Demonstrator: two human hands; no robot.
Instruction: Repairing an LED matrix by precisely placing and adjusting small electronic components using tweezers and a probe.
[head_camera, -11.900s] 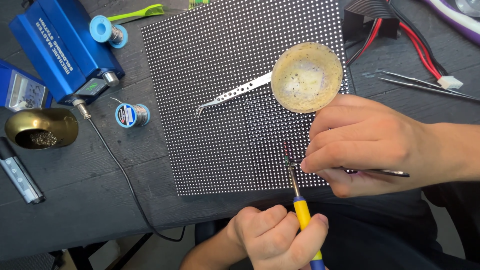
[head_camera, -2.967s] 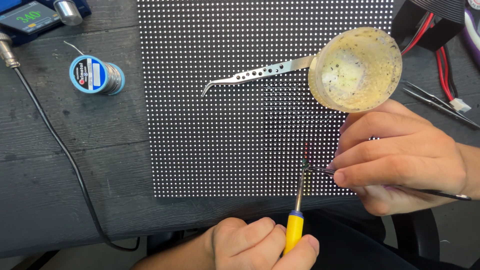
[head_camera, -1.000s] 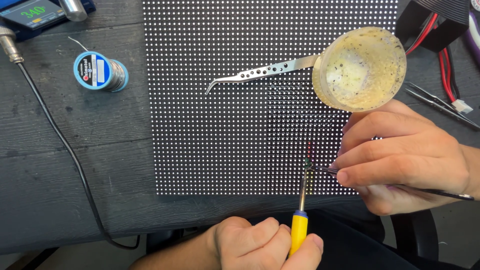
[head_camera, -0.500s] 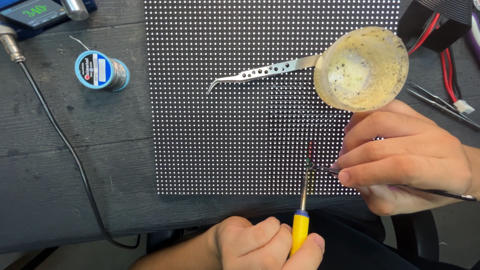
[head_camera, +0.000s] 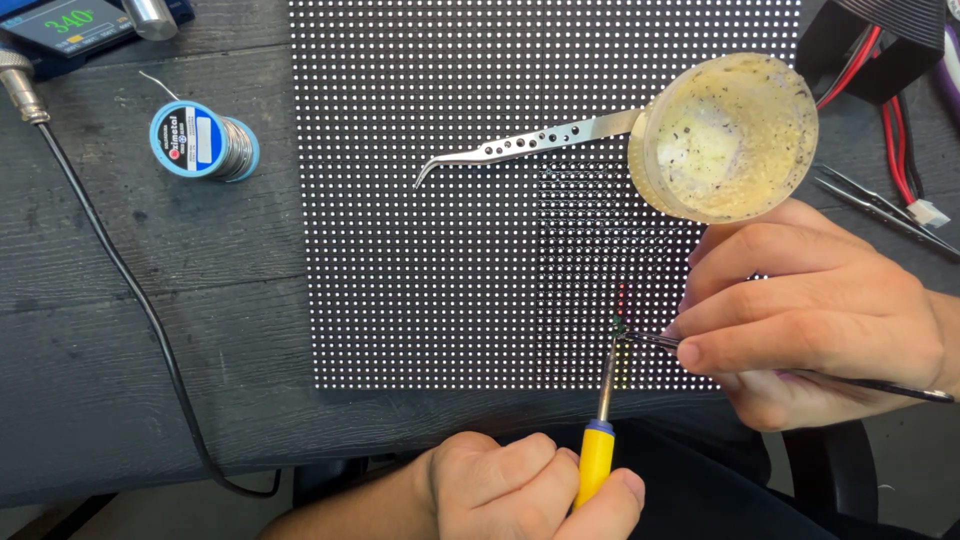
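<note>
A black panel (head_camera: 450, 230) covered in rows of small white dots lies flat on the dark table. My left hand (head_camera: 520, 490) grips the yellow handle of a soldering iron (head_camera: 600, 420), whose tip touches the panel near its lower right. My right hand (head_camera: 810, 320) pinches thin tweezers (head_camera: 650, 341), and their points meet the iron's tip at the same spot. Tiny red marks show just above that spot.
A round yellowish tin of flux (head_camera: 725, 135) and curved perforated tweezers (head_camera: 520, 150) rest on the panel. A blue solder spool (head_camera: 203, 141), a black cable (head_camera: 110, 270) and a soldering station with a display (head_camera: 60, 25) lie left. Red wires (head_camera: 890, 110) and spare tweezers (head_camera: 880, 210) lie right.
The view has shifted slightly, so the panel sits a little further right and down in frame. Both hands stay at the same spot on the panel with iron and tweezers together.
</note>
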